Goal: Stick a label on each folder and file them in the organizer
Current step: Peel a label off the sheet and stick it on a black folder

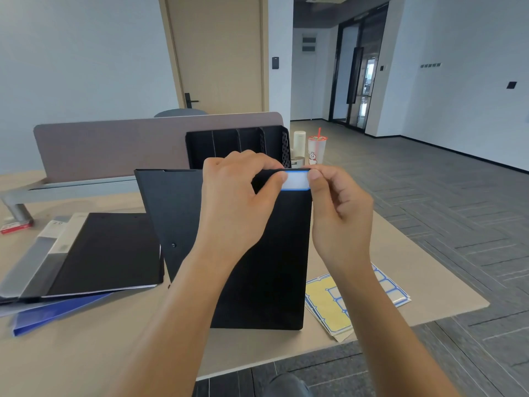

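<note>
Between both thumbs — label (294, 180) at folder's (266, 253) top corner.

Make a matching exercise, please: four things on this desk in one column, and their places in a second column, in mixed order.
Things:
1. label
2. organizer
3. sticker sheets
4. blue folder

Places:
A. under the pile of folders at the left
B. flat on the desk, right of the upright black folder
C. top corner of the black folder, between the left hand and the right hand
D. at the back, in front of the divider

Pairs: 1-C, 2-D, 3-B, 4-A
</note>
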